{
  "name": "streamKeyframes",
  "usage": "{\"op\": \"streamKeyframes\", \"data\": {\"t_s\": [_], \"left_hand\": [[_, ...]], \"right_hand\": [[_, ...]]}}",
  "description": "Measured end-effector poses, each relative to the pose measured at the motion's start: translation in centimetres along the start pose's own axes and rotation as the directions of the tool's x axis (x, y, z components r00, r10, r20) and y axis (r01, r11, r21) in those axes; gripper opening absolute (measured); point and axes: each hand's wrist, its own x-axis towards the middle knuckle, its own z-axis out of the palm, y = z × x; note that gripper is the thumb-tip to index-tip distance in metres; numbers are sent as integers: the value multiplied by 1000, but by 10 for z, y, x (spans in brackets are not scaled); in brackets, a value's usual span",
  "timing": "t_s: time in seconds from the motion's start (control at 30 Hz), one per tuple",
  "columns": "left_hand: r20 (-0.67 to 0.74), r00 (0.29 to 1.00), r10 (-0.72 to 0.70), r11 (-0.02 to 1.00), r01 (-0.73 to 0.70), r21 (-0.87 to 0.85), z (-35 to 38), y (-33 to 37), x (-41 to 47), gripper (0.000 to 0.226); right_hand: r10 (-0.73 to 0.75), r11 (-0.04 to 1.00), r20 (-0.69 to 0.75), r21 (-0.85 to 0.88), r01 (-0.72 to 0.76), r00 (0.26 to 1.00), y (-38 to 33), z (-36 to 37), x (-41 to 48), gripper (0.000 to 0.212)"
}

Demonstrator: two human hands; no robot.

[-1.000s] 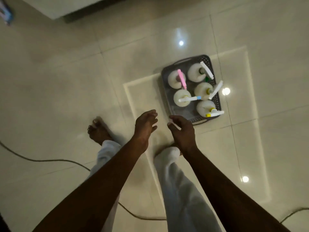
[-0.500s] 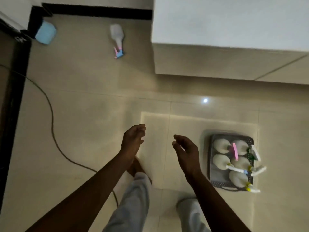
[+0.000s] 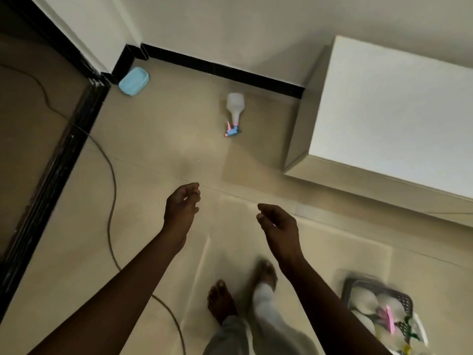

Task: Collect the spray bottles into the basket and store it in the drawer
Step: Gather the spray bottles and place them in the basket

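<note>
A white spray bottle (image 3: 235, 108) with a pink and blue trigger lies on its side on the tiled floor, far ahead near the black skirting. The dark grey basket (image 3: 352, 288) stands on the floor at the lower right, with several white spray bottles (image 3: 364, 299) upright in it, blurred. My left hand (image 3: 180, 211) and my right hand (image 3: 279, 228) are stretched out in front of me over the floor. Both hold nothing, fingers loosely curled and apart. The lying bottle is well beyond both hands.
A white cabinet (image 3: 394, 116) fills the upper right, close to the lying bottle. A light blue box (image 3: 133, 81) sits in the corner by the black door frame (image 3: 58, 160). A cable (image 3: 111, 190) runs across the floor at left. My bare feet (image 3: 221, 301) are below.
The view has swung up and left. The basket has slid to the lower right corner, and the lying bottle is nearer the centre. Both hands stay empty and outstretched.
</note>
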Motion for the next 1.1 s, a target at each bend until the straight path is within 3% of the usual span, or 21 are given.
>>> {"op": "streamKeyframes", "data": {"t_s": [0.27,0.43,0.6,0.77,0.87,1.0,1.1], "left_hand": [[48,999,4,997,-7,73,33,67,110,26],[83,997,-13,987,-1,163,63,116,182,27],[125,991,51,949,-87,303,95,151,255,28],[218,968,127,858,-218,466,124,171,333,32],[277,949,150,814,-277,511,142,181,381,33],[412,895,171,711,-401,578,174,189,438,36],[529,835,152,614,-499,611,199,189,479,39]], "right_hand": [[64,994,11,90,-65,998,-67,34,117,24],[107,993,28,50,-108,994,-99,46,184,27],[114,993,41,39,-115,993,-122,57,247,29],[210,964,52,155,-216,976,-129,80,302,33],[307,893,88,317,-319,948,-130,99,328,33],[396,699,153,590,-406,905,-122,128,365,36],[414,563,212,704,-432,885,-113,154,396,24]]}}
